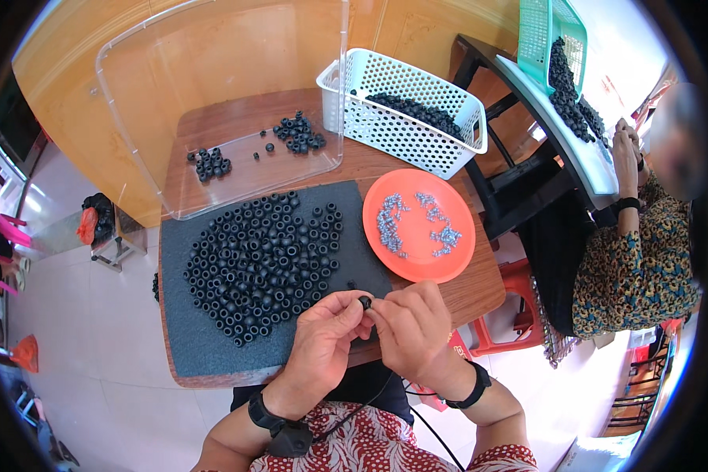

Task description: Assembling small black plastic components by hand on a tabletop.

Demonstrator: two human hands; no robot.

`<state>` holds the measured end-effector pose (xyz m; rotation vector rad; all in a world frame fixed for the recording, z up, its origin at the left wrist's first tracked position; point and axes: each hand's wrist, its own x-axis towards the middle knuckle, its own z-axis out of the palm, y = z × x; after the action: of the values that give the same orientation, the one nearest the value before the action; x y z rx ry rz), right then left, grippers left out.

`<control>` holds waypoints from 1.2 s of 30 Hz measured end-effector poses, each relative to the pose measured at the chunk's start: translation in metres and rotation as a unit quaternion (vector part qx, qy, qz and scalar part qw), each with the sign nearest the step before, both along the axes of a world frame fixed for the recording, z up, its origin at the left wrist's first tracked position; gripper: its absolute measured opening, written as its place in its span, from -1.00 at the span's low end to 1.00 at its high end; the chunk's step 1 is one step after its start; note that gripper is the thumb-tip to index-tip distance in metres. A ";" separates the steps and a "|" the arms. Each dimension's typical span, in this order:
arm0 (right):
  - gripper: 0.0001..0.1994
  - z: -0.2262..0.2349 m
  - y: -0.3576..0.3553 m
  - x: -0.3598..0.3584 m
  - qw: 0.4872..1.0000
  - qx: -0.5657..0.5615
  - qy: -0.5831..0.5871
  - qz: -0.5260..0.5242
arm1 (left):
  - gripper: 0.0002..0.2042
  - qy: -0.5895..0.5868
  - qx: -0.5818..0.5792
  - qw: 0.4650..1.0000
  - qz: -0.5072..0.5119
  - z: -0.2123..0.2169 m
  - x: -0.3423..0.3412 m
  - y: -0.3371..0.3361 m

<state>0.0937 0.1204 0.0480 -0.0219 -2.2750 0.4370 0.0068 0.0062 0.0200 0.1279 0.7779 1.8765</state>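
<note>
Here, your left hand (pixel 322 334) and right hand (pixel 411 326) meet, fingertips pinched together on one black ring (pixel 364 302); it sits between them, just beside the heap of rings (pixel 263 263) on the grey mat (pixel 204 350); orange plate (pixel 456 263) nearby.

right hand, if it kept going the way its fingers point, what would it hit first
The right hand points left toward the left hand, with a small black ring pinched between their fingertips. It would meet that ring and the left fingertips at once; beyond them lies the dark mat.
</note>
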 end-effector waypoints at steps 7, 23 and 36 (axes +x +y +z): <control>-0.60 0.001 -0.011 0.008 0.990 0.127 -0.030 -0.049 | -0.79 0.009 0.001 1.000 -0.005 0.007 0.004 -0.002; -0.66 -0.003 -0.011 0.023 0.999 -0.025 -0.042 -0.006 | -0.82 0.114 -0.069 0.990 -0.041 0.005 0.002 -0.016; -0.73 -0.042 0.000 -0.036 0.981 0.057 -0.166 -0.087 | -0.73 0.143 -0.018 0.989 -0.011 -0.010 -0.023 -0.034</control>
<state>0.0574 0.1201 0.0064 -0.2524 -2.5961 0.2221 -0.0164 -0.0275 0.0100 0.3886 1.0003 1.8451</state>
